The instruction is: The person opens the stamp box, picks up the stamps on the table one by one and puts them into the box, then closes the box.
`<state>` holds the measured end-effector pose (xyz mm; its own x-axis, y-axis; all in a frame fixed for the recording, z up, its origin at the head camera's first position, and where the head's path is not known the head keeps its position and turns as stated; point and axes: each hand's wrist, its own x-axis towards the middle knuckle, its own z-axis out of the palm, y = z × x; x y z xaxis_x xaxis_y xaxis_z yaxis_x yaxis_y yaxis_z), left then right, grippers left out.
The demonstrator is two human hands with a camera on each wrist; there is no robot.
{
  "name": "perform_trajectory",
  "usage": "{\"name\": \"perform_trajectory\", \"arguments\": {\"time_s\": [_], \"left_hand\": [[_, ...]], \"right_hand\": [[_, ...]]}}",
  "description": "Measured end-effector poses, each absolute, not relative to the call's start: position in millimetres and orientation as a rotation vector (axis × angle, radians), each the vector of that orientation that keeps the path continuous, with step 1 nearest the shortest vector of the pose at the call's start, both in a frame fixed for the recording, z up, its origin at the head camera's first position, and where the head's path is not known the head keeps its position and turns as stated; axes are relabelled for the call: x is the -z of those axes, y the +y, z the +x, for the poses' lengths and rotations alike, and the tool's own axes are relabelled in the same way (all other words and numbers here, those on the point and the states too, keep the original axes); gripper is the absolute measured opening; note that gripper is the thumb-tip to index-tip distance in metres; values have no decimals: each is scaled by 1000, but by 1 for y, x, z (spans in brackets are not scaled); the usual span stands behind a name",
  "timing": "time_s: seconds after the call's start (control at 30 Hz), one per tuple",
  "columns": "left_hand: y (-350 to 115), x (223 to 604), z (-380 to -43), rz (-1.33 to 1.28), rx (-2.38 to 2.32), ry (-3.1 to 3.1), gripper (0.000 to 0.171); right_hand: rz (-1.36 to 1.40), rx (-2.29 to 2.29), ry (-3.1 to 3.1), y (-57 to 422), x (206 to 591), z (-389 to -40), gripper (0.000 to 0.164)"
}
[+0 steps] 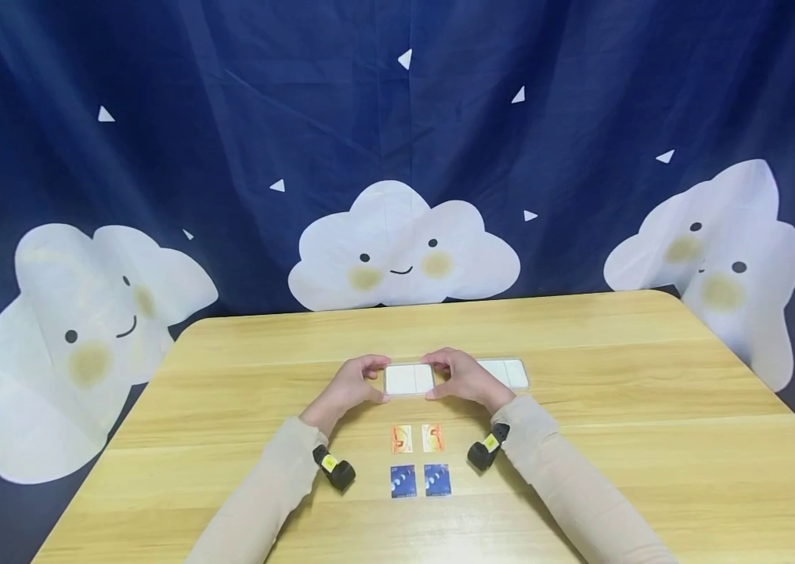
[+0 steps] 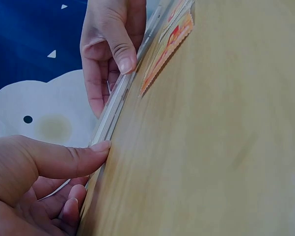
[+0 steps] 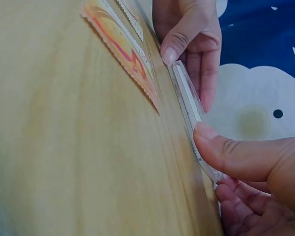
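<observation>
Head view: a flat white case (image 1: 400, 380) is held between the left hand (image 1: 352, 386) and the right hand (image 1: 467, 377), one end pinched by each, beyond two orange stamps (image 1: 402, 439).

A dark blue curtain (image 1: 545, 47), creased by vertical folds and printed with scattered white triangles (image 1: 406, 59), forms the backdrop. Viewed from the six o'clock side of the bench (image 1: 686, 392), white clouds (image 1: 400, 235) with yellowish cheeks appear at ten, twelve and two o'clock. The bench top is light, grained and wood-coloured, with rounded far corners; a pale light reflection (image 1: 467, 540) lies toward six o'clock.
</observation>
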<state>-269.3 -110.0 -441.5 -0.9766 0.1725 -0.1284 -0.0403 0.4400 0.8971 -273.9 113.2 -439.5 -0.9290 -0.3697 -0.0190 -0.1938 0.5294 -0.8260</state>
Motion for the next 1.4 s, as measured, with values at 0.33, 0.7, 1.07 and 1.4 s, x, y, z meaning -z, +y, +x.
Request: {"name": "perform_trajectory", "arguments": {"time_s": [0.33, 0.7, 1.07, 1.4], "left_hand": [[-110, 442, -270, 111, -1536, 2499, 63], [-110, 442, -270, 109, -1543, 2491, 63], [-109, 442, -272, 100, -1518, 2504, 61], [-110, 442, -271, 105, -1535, 2490, 62]], "right_hand": [[-527, 1285, 2584, 112, 437, -272, 56], [-550, 1285, 2552, 113, 434, -273, 56], [-495, 1304, 2544, 112, 431, -273, 55], [-496, 1277, 2561, 109, 430, -272, 51]]}}
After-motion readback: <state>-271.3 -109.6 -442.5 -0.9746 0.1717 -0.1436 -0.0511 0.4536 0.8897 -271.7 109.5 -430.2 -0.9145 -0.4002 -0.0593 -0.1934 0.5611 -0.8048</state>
